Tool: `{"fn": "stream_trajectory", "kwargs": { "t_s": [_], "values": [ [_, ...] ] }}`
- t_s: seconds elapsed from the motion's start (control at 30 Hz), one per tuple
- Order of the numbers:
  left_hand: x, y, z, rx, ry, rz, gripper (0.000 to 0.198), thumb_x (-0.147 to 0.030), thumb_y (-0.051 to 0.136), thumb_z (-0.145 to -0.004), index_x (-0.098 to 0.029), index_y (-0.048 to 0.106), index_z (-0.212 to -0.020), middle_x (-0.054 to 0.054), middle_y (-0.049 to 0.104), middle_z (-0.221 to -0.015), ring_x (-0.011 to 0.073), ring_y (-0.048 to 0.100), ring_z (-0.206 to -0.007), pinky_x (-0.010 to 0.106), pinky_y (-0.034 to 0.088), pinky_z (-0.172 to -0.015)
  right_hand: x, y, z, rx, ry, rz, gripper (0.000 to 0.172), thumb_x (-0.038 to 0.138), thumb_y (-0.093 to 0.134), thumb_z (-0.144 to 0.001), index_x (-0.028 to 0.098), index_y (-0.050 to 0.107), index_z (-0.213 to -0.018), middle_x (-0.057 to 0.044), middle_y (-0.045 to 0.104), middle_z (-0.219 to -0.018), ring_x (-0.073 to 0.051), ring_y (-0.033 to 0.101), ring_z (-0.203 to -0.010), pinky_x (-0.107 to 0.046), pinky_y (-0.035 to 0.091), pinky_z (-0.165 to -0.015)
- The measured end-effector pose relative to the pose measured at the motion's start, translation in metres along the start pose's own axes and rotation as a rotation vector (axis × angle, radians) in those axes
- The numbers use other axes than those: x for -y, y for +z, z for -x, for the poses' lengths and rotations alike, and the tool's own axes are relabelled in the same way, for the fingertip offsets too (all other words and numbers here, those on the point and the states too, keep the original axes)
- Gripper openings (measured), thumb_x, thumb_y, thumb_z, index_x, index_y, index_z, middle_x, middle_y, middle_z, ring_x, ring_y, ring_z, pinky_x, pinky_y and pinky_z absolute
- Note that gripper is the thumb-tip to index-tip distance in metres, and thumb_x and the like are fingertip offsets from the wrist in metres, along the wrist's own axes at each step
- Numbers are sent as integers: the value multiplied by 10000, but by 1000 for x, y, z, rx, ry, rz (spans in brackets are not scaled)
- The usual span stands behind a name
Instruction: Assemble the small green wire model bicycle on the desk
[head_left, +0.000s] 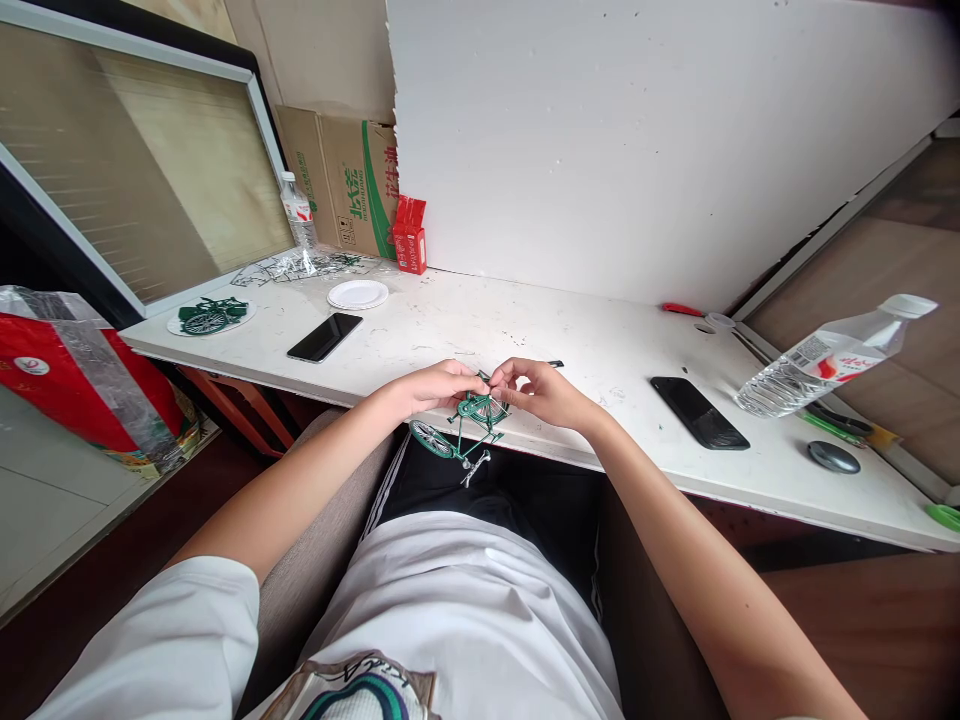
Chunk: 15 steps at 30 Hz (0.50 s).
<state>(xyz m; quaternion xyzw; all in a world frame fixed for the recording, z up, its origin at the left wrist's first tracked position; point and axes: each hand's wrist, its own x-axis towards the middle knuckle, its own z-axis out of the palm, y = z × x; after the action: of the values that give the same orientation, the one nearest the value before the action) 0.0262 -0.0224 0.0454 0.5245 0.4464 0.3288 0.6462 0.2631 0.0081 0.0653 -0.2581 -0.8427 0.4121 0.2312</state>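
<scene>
A small green model bicycle [472,406] is between my hands at the table's front edge. Its front wheel and silver handlebar point down towards my lap, and its rear wheel is up by my fingers. My left hand [439,386] is closed on the rear part from the left side. From the right, my right hand [546,394] pinches with thumb and forefinger at the rear end, above the wheel. Any small part between those fingertips is too small to tell. A short dark tool [556,363] lies just behind my right hand, partly hidden.
On the white table [585,330], a phone [325,337], a white plate [358,294] and a plate of green parts [212,316] lie left. To the right are a black phone [699,412], a tilted water bottle [832,358] and a mouse [833,457]. A carton [341,185] stands behind.
</scene>
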Motion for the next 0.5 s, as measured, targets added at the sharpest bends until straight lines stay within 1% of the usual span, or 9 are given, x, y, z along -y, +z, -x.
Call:
{"fn": "stream_trajectory", "kwargs": {
  "t_s": [0.07, 0.23, 0.5],
  "values": [
    [0, 0, 0, -1, -3, -9, 271, -330, 865, -696, -121, 742, -816, 2, 650, -765, 110, 552, -700, 258, 406, -677, -2, -1, -1, 4, 6, -13, 287, 459, 707, -950, 203, 743, -1074, -73, 735, -1049, -190, 626, -920, -315, 506, -725],
    [1, -1, 1, 11, 6, -15, 266, -338, 866, -714, -124, 747, -820, 0, 646, -759, 106, 536, -694, 256, 399, -669, -9, -4, -2, 14, 1, -88, 257, 418, 736, -942, 214, 743, -1099, -55, 730, -1015, -193, 647, -931, -351, 540, -828],
    [2, -2, -1, 6, 3, 38, 246, -315, 868, -711, -121, 750, -806, 36, 692, -786, 123, 576, -708, 262, 418, -673, -13, -3, -3, 13, -4, -123, 261, 426, 751, -933, 218, 757, -1090, -54, 734, -1009, -195, 660, -933, -352, 548, -836]
  ]
}}
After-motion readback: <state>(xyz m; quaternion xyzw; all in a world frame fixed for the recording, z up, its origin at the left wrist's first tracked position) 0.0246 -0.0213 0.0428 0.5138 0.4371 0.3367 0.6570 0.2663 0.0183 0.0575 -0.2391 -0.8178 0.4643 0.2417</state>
